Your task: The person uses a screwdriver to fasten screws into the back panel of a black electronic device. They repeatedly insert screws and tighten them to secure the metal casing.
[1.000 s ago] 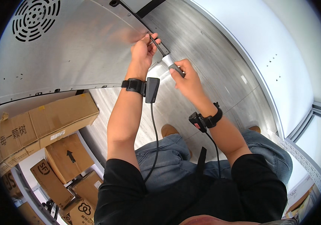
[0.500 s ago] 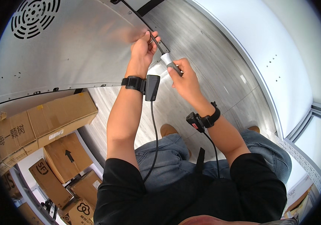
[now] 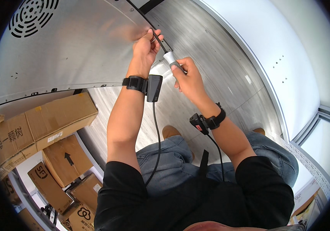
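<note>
My right hand (image 3: 188, 77) is wrapped round the white and grey handle of a screwdriver (image 3: 168, 57). Its long dark shaft points up and left along the edge of a large grey metal panel (image 3: 84, 50). At the far end of that shaft, my left hand (image 3: 146, 48) is closed, with thumb and fingers pinched about it by the panel's edge. The screwdriver's tip is hidden by these fingers, so whether a screw sits there cannot be made out. Beside the shaft, a narrow metal strip with holes (image 3: 167, 45) runs along the panel's edge.
Round vent slots (image 3: 32, 15) pierce the panel at far left. Cardboard boxes (image 3: 63, 115) are stacked on the left, some on a shelf below. A white curved wall panel (image 3: 265, 57) rises on the right above a grey wood-look floor (image 3: 226, 69). Cables hang from both wrist straps.
The whole view has shifted slightly. Both hands keep nearly the same places on the screwdriver, and the right hand's grip looks slightly turned.
</note>
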Demonstrator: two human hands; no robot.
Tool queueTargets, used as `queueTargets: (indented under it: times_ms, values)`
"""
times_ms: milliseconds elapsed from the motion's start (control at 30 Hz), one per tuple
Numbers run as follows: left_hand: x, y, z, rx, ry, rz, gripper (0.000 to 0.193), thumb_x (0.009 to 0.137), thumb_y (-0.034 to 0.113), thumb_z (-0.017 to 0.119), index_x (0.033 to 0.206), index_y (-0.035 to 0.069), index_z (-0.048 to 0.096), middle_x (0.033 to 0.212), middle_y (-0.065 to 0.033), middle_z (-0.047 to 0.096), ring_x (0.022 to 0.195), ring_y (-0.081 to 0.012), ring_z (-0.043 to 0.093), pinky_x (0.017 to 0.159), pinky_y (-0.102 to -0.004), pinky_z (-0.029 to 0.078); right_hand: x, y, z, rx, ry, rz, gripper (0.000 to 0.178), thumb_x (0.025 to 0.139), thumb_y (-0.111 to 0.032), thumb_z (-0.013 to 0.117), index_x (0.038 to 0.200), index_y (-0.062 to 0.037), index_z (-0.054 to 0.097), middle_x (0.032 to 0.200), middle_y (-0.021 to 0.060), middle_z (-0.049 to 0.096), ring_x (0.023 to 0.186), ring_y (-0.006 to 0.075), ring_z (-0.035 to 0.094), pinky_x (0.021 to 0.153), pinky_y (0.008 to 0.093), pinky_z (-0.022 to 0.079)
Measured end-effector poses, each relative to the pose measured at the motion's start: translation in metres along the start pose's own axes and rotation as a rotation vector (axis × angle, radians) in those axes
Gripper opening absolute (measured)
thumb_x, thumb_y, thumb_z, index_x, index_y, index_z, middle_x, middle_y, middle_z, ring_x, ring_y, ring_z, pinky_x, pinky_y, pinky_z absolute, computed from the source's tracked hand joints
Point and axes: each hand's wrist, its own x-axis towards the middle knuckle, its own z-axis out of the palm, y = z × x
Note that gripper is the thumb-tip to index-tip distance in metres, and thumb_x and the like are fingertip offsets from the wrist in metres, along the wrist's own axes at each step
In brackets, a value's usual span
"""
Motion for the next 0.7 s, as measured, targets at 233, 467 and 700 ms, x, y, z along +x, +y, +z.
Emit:
queueTargets:
  times_ms: [233,467,700]
  values:
    - [-0.006,0.005,-0.001,-0.041,-0.067,-0.019,0.015,0.098,0.010,0.045,0.110,0.005,0.053,0.105,-0.0088,0.067,0.085,-0.0148,0.064,0.064,-0.0226,0.052,0.002,-0.002,0.000,0.151,-0.042,0.045,0.025,0.096,-0.021,0.052,0.110,-0.0004,0.048,0.085,0.0081,0.059,0.057,0.0093,0.055,0.044,0.0227,0.040]
    - [0.001,0.003,-0.003,0.003,0.009,-0.016,0.016,0.097,0.008,0.047,0.110,0.002,0.054,0.104,-0.0088,0.067,0.085,-0.0151,0.064,0.066,-0.0224,0.052,-0.001,0.000,0.000,0.270,0.013,0.098,0.030,0.094,-0.025,0.056,0.109,0.0000,0.048,0.089,0.0089,0.060,0.064,0.0131,0.058,0.049,0.0239,0.044]
    - [0.008,0.003,-0.009,-0.023,-0.067,-0.045,0.018,0.094,0.003,0.048,0.110,0.000,0.054,0.105,-0.0109,0.067,0.087,-0.0184,0.066,0.064,-0.0238,0.054,0.003,0.006,-0.010,0.378,-0.104,0.203,0.030,0.095,-0.025,0.054,0.110,0.0007,0.051,0.086,0.0097,0.063,0.062,0.0137,0.055,0.053,0.0240,0.043]
